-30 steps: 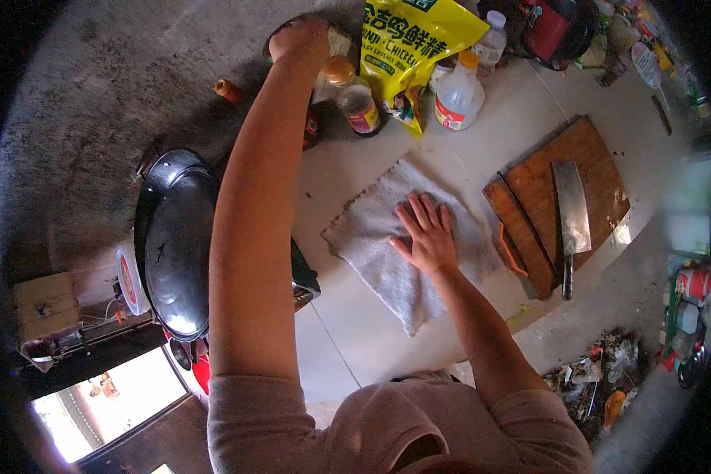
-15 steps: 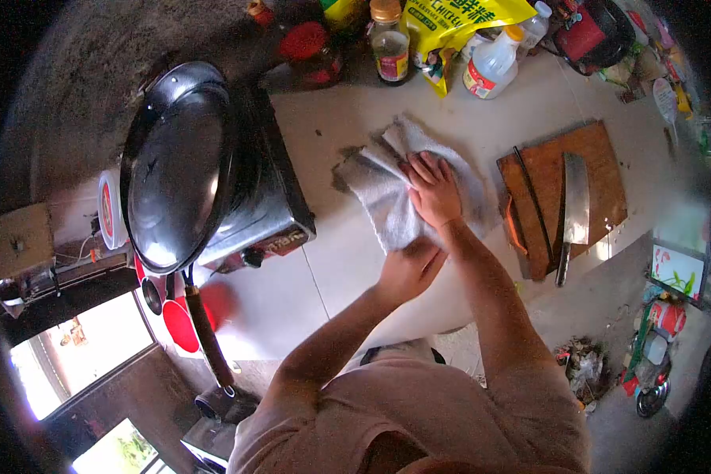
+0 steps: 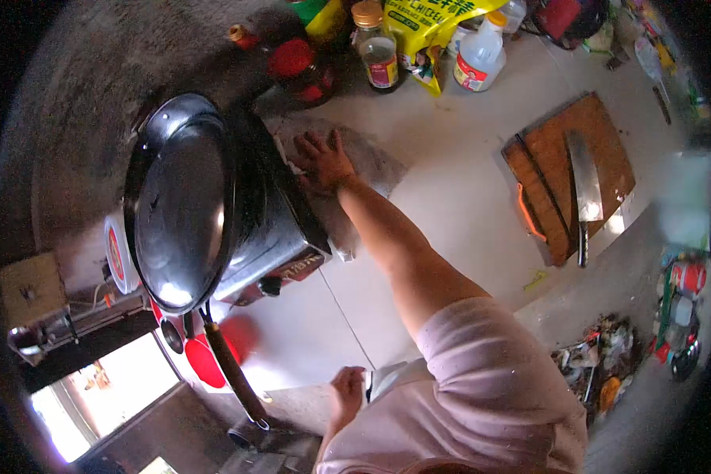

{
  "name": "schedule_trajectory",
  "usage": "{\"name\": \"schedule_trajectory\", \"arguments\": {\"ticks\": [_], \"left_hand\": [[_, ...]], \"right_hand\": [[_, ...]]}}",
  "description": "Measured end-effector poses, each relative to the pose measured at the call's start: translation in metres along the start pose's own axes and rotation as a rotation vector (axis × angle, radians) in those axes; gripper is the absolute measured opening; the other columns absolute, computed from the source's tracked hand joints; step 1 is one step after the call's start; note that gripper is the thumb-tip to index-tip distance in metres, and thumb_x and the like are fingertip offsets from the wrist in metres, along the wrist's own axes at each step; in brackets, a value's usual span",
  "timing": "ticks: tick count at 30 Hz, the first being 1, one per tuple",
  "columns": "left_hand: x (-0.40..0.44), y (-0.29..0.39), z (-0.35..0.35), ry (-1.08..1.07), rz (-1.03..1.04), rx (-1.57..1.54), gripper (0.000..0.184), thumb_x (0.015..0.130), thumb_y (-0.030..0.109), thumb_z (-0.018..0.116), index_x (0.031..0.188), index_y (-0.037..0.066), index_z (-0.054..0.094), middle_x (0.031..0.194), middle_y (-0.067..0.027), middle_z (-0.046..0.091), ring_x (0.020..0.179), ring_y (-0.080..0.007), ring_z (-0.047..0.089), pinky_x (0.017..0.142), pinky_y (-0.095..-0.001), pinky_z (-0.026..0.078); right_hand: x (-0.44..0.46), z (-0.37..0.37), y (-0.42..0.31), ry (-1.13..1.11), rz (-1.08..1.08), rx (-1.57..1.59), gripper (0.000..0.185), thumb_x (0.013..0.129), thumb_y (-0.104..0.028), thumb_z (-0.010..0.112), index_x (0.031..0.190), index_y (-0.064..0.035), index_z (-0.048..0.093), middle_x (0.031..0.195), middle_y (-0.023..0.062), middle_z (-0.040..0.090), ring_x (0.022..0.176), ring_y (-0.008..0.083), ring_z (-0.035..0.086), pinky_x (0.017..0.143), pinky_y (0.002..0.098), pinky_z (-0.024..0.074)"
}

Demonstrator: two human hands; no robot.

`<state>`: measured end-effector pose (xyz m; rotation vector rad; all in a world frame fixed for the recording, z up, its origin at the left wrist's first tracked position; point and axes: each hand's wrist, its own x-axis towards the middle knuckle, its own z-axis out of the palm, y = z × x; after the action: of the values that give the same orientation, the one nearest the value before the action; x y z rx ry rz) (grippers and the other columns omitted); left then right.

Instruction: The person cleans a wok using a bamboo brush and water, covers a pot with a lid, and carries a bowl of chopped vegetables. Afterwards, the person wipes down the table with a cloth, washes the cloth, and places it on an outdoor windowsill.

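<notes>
Cloth [image 3: 374,162] under right hand [image 3: 324,163], beside stove edge [image 3: 306,218]

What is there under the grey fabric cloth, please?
The pale, flat counter shows beside the grey fabric cloth, but whatever lies directly beneath it is covered. The right hand rests on top.

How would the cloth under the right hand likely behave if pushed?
The cloth is probably floppy, since it lies spread low over the counter. It looks thin, so likely light for its size. With the right hand covering only part, the free corner may trail or fold.
</notes>
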<state>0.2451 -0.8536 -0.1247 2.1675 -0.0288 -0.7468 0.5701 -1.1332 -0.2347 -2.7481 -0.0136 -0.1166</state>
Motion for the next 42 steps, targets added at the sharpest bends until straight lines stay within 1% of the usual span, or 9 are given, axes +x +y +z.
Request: {"name": "schedule_trajectory", "arguments": {"ticks": [5, 9, 12, 16, 18, 22, 30, 36, 42], "left_hand": [[0.016, 0.021, -0.001, -0.106, 0.029, 0.155, 0.012, 0.082, 0.005, 0.049, 0.080, 0.000, 0.060, 0.069, -0.0135, 0.057, 0.059, -0.0207, 0.056, 0.055, -0.0290, 0.043], [0.021, 0.013, -0.010, -0.038, 0.020, 0.038, 0.014, 0.083, 0.005, 0.048, 0.081, -0.001, 0.060, 0.069, -0.0110, 0.058, 0.060, -0.0180, 0.056, 0.056, -0.0286, 0.044], [0.022, 0.015, -0.016, -0.028, 0.030, 0.076, 0.014, 0.083, 0.005, 0.048, 0.082, -0.001, 0.060, 0.068, -0.0099, 0.058, 0.061, -0.0165, 0.057, 0.056, -0.0283, 0.044], [0.006, -0.001, -0.021, -0.136, -0.106, 0.098, 0.015, 0.083, 0.007, 0.048, 0.084, 0.002, 0.061, 0.069, -0.0100, 0.058, 0.063, -0.0171, 0.058, 0.056, -0.0281, 0.044], [0.002, -0.016, -0.020, -0.118, -0.026, 0.125, 0.015, 0.083, 0.009, 0.048, 0.084, 0.003, 0.061, 0.068, -0.0101, 0.059, 0.062, -0.0176, 0.058, 0.056, -0.0282, 0.044], [0.006, -0.011, -0.007, -0.152, 0.004, 0.103, 0.014, 0.083, 0.010, 0.048, 0.083, 0.003, 0.060, 0.069, -0.0107, 0.059, 0.061, -0.0188, 0.058, 0.056, -0.0282, 0.045], [0.013, -0.017, 0.015, -0.207, 0.113, 0.084, 0.010, 0.080, 0.005, 0.051, 0.081, 0.002, 0.060, 0.075, -0.0127, 0.059, 0.063, -0.0201, 0.057, 0.058, -0.0294, 0.045], [-0.004, 0.001, 0.018, -0.191, 0.121, 0.044, 0.011, 0.082, 0.007, 0.050, 0.081, 0.001, 0.060, 0.072, -0.0107, 0.058, 0.061, -0.0158, 0.055, 0.056, -0.0269, 0.044], [-0.048, -0.047, 0.019, -0.079, -0.040, 0.045, 0.013, 0.082, 0.004, 0.047, 0.082, 0.001, 0.060, 0.069, -0.0096, 0.057, 0.061, -0.0159, 0.055, 0.056, -0.0276, 0.044]], "right_hand": [[-0.013, -0.031, 0.020, 0.005, 0.076, 0.033, 0.051, 0.083, -0.043, 0.042, 0.129, -0.0249, 0.036, 0.141, 0.0050, 0.021, 0.131, 0.0257, 0.013, 0.104, 0.0514, 0.0116], [-0.068, -0.033, 0.076, 0.447, 0.263, -0.098, 0.049, 0.079, -0.040, 0.048, 0.123, -0.0186, 0.044, 0.136, 0.0087, 0.030, 0.125, 0.0277, 0.028, 0.100, 0.0513, 0.0203], [-0.103, -0.059, 0.122, 0.419, 0.545, -0.262, 0.049, 0.077, -0.040, 0.050, 0.120, -0.0162, 0.047, 0.132, 0.0090, 0.036, 0.123, 0.0280, 0.031, 0.095, 0.0542, 0.0245], [-0.103, -0.064, 0.173, 0.393, 0.769, -0.329, 0.055, 0.079, -0.043, 0.046, 0.126, -0.0141, 0.041, 0.134, 0.0111, 0.031, 0.125, 0.0311, 0.024, 0.098, 0.0566, 0.0175], [-0.099, -0.063, 0.180, 0.514, 0.928, -0.396, 0.051, 0.080, -0.045, 0.043, 0.124, -0.0194, 0.044, 0.131, 0.0079, 0.036, 0.121, 0.0292, 0.032, 0.095, 0.0559, 0.0223], [-0.113, -0.055, 0.182, 0.580, 0.700, -0.392, 0.054, 0.079, -0.043, 0.044, 0.123, -0.0099, 0.044, 0.131, 0.0131, 0.035, 0.121, 0.0330, 0.031, 0.097, 0.0512, 0.0229], [-0.252, -0.041, 0.007, -0.046, 0.439, -0.211, 0.056, 0.084, -0.041, 0.039, 0.126, -0.0038, 0.038, 0.139, 0.0152, 0.020, 0.128, 0.0312, 0.019, 0.102, 0.0487, 0.0179], [-0.308, -0.037, -0.051, -0.273, 0.045, 0.031, 0.060, 0.081, -0.047, 0.045, 0.130, -0.0130, 0.035, 0.141, 0.0138, 0.014, 0.129, 0.0323, 0.015, 0.103, 0.0522, 0.0112], [-0.155, 0.000, -0.007, 0.344, 0.367, -0.064, 0.047, 0.080, -0.040, 0.048, 0.122, -0.0180, 0.043, 0.135, 0.0120, 0.030, 0.125, 0.0294, 0.025, 0.099, 0.0490, 0.0211]]}}
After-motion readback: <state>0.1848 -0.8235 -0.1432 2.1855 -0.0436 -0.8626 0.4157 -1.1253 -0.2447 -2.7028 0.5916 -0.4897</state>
